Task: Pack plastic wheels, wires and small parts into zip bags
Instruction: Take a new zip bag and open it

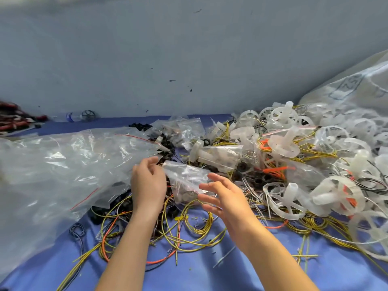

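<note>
Left hand, right hand at zip bag

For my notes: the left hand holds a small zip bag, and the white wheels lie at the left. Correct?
No: in the head view the white wheels lie at the right. The left hand does hold the small zip bag.

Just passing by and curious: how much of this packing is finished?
Little done: a few filled bags lie behind. In hand: the left hand holds a small bag of parts, the right hand open beside it. Left: heaps of loose wheels and wires.
</note>
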Motion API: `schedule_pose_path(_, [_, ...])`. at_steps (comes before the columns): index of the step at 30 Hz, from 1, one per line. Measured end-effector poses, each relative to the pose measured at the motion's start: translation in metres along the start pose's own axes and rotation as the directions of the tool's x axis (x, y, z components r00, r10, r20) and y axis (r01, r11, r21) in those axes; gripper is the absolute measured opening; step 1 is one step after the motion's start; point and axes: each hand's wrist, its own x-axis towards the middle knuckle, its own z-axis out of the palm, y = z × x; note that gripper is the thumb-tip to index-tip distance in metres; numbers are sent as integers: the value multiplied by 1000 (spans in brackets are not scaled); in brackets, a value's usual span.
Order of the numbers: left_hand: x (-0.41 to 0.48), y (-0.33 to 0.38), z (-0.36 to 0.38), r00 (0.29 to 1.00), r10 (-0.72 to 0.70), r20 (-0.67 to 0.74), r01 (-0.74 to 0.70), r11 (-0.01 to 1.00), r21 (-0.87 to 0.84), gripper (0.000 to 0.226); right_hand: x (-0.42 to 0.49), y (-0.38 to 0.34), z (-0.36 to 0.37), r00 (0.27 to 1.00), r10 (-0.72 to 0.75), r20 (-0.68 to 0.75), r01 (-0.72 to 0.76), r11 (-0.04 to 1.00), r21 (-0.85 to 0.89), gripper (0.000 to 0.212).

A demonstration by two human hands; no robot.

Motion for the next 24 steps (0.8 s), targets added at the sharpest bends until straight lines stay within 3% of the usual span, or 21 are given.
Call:
schedule_pose_path(3, [6, -9, -20, 959, 162, -231, -95, 957, 275, 25, 3, -2, 6, 1000, -19, 13, 19, 1000, -14, 23])
schedule_pose_path(7, [13, -28, -37, 992, -54, -112, 106, 833, 544, 32, 5, -5, 10, 999, -42, 17, 42, 999, -16, 24])
schedule_pose_path(9, [13, -32, -40, 997, -57, -51, 76, 790, 608, 37, 5, -4, 12, 999, -49, 19, 50, 998, -32, 25])
schedule_pose_path(15, [12, -11, -39, 977, 155, -143, -79, 896, 436, 39, 3, -3, 18, 996, -93, 15, 94, 991, -98, 27])
schedule_pose_path(19, [-16, 20, -24, 932, 332, -143, -284, 917, 281, 37, 2, -7, 21, 994, -95, 49, 98, 993, -59, 22])
schedule_pose_path(22, [-56, 39, -2, 892, 451, -42, -443, 888, 127, 35, 1, -21, 20, 987, -88, 135, 81, 995, 53, 37])
schedule_pose_path(24, [-88, 42, 12, 864, 488, 124, -494, 869, 22, 35, 0, -28, 18, 979, -142, 147, 133, 989, 70, 39])
